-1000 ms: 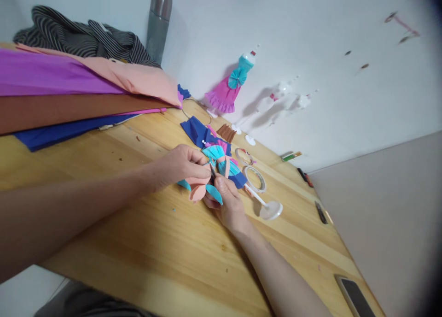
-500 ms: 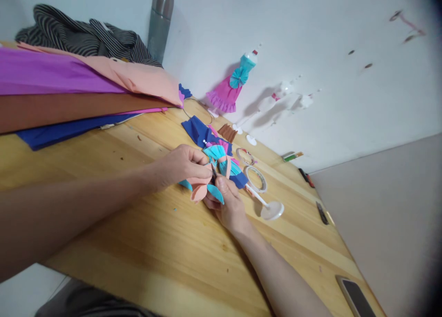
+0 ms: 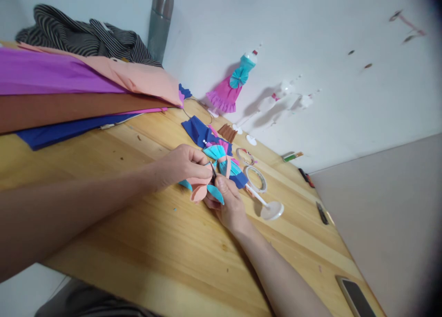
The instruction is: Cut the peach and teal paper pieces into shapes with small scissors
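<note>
My left hand (image 3: 195, 162) is closed in a pinch on a cut-paper flower (image 3: 199, 191) with peach and turquoise petals, held just over the wooden table. Close beside it, my right hand (image 3: 228, 202) is wrapped round what look like small scissors. Their dark, narrow blades (image 3: 213, 169) point up at the paper by my left fingertips; the handles are hidden in my palm. Just beyond the hands lies a dress-shaped figure with a pleated turquoise paper part (image 3: 216, 152), a peach band (image 3: 225, 165) and a white round-based stand (image 3: 272, 211).
Tape rolls (image 3: 256, 179) and folded blue paper (image 3: 196, 130) lie behind the hands. Large coloured sheets (image 3: 62, 73) cover the left side, near a flask (image 3: 160, 26). A dressed figure (image 3: 231, 89) stands by the wall. A cutter (image 3: 322, 213) and phone (image 3: 355, 296) lie rightward.
Both hands stay almost in place. The dark blades by the left fingertips have shifted very slightly, and a bit more of their length shows above the right thumb.
</note>
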Motion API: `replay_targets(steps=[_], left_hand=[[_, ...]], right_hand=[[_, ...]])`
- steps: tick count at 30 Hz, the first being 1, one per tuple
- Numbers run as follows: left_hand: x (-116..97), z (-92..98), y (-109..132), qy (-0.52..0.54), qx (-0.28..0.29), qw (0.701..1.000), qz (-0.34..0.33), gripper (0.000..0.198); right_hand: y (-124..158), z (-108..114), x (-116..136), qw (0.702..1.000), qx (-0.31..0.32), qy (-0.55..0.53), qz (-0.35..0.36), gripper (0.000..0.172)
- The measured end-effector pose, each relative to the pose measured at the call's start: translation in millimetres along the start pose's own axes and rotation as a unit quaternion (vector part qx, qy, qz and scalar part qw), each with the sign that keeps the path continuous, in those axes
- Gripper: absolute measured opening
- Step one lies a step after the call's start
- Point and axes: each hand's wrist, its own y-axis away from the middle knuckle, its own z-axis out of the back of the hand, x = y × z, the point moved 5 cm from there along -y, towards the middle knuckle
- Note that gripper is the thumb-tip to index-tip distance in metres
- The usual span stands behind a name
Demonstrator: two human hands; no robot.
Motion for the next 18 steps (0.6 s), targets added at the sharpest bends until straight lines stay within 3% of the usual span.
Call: replay_targets(steps=[18], left_hand=[[1.7,0.3,-0.5,0.016,0.003,1.000,0.013,0.029]], right_hand=[[-0.5,0.0,-0.8,1.000,-0.010,0.003,0.009,0.047]])
